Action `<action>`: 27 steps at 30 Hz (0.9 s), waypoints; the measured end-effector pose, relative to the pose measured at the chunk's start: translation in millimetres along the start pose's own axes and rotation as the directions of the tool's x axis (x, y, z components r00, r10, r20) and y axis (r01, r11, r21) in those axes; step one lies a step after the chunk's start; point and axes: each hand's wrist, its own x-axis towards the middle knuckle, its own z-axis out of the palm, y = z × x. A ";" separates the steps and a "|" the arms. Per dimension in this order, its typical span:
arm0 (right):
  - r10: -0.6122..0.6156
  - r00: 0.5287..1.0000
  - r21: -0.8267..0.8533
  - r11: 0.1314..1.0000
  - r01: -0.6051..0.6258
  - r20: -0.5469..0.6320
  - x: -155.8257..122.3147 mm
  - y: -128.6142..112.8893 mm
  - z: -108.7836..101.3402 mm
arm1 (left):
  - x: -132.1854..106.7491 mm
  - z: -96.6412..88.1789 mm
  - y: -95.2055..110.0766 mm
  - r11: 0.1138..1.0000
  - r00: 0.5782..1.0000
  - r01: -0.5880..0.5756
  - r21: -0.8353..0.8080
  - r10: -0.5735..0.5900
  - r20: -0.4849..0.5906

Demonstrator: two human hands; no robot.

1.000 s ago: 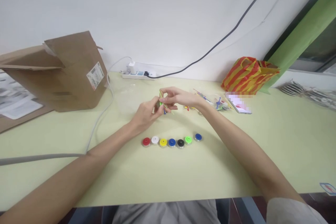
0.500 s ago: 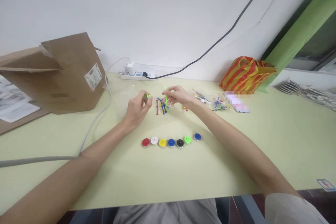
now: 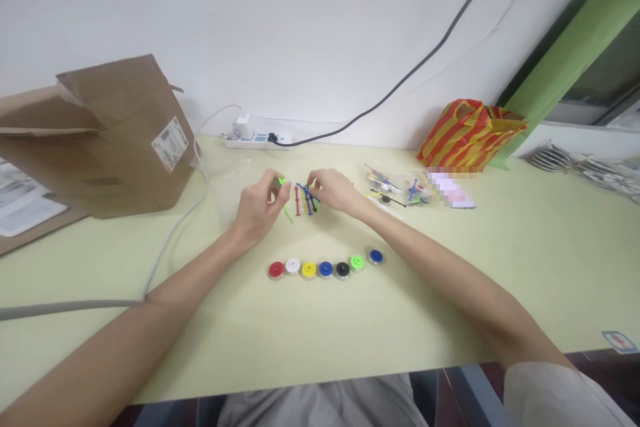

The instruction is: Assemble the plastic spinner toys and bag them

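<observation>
My pale green desk [image 3: 430, 307] carries a row of seven round plastic discs [image 3: 325, 269], red through blue, with coloured plastic sticks [image 3: 303, 201] behind them. Farther back sit a power strip [image 3: 255, 141], a brown cardboard box [image 3: 125, 140], a striped plastic bag [image 3: 470, 137] and small bagged parts [image 3: 395, 185].

Even, bright indoor illumination, diffuse and without a visible source; the pale wall [image 3: 250, 27] is evenly lit, with no hot spots, while the window pane [image 3: 595, 73] at upper right reads dark. Soft, faint shadows fall on the desk [image 3: 430, 320] beneath the right forearm [image 3: 440, 273]. No strong glare. Wide-angle distortion bows the desk's front edge and stretches the periphery. Fine detail is soft: the small coloured rods [image 3: 306, 200] lack crisp edges, and a pixelated patch [image 3: 450, 188] obscures the right side.
</observation>
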 end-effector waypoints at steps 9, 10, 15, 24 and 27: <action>-0.031 0.997 -0.147 0.988 0.042 0.074 0.7 4.7 16.5 | 3.3 -3.1 -10.1 0.998 0.997 0.056 -0.017 -0.057 -0.055; -0.032 0.997 -0.140 0.989 0.042 0.074 0.7 4.9 17.1 | 3.1 -3.0 -10.1 0.998 0.997 0.055 -0.014 -0.056 -0.051; -0.050 0.997 -0.046 0.998 0.053 0.051 2.5 6.5 16.9 | 2.6 -2.3 -8.4 0.998 0.998 0.052 0.020 -0.051 -0.040; -0.034 0.993 -0.100 0.994 0.045 0.111 -3.6 -7.9 4.2 | 2.4 -1.9 -8.8 0.998 0.998 0.053 0.039 -0.051 -0.048; -0.102 0.989 -0.146 0.982 0.116 0.104 -10.4 -24.9 6.8 | 2.2 -1.8 -8.1 0.997 0.998 0.051 0.056 -0.049 -0.043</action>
